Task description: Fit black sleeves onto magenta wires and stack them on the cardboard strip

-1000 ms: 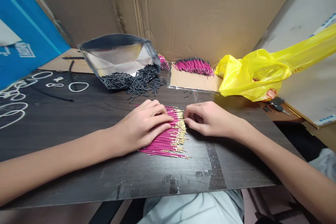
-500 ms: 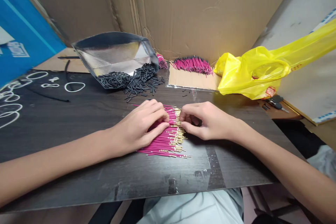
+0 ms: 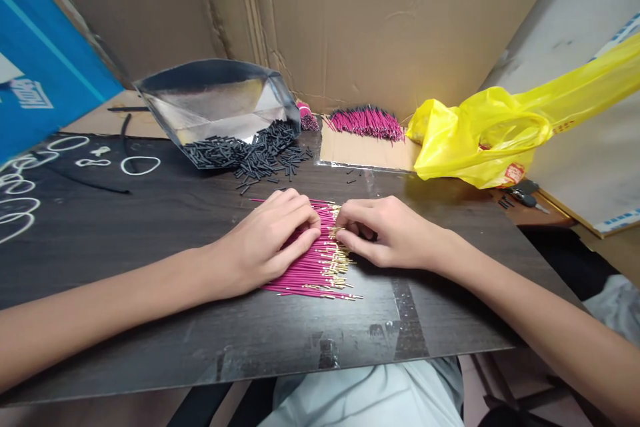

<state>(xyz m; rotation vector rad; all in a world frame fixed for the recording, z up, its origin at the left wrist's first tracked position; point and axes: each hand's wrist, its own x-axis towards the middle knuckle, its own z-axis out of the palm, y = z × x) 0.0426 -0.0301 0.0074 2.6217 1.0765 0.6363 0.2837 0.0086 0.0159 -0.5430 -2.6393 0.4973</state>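
A spread of pink wires (image 3: 305, 273) lies on the dark table, with gold metal terminals (image 3: 341, 260) at their right ends. Across the wires rests my left hand (image 3: 275, 237), its thumb and forefinger drawn together on some of them. My right hand (image 3: 380, 232) comes in from the right, closed in a pinch at the gold ends. Its fingertips hide exactly which terminal they grip.
Behind my left hand, a silvery open bag (image 3: 215, 100) spills short black tubes (image 3: 270, 150). More pink wires (image 3: 367, 123) with black ends lie on cardboard (image 3: 365, 153). A yellow plastic bag (image 3: 470, 140) stands right; white loops (image 3: 141, 165) lie left.
My right hand has shifted slightly left, bringing its pinched fingertips further onto the gold ends. My left hand stays in nearly the same place on the wires.
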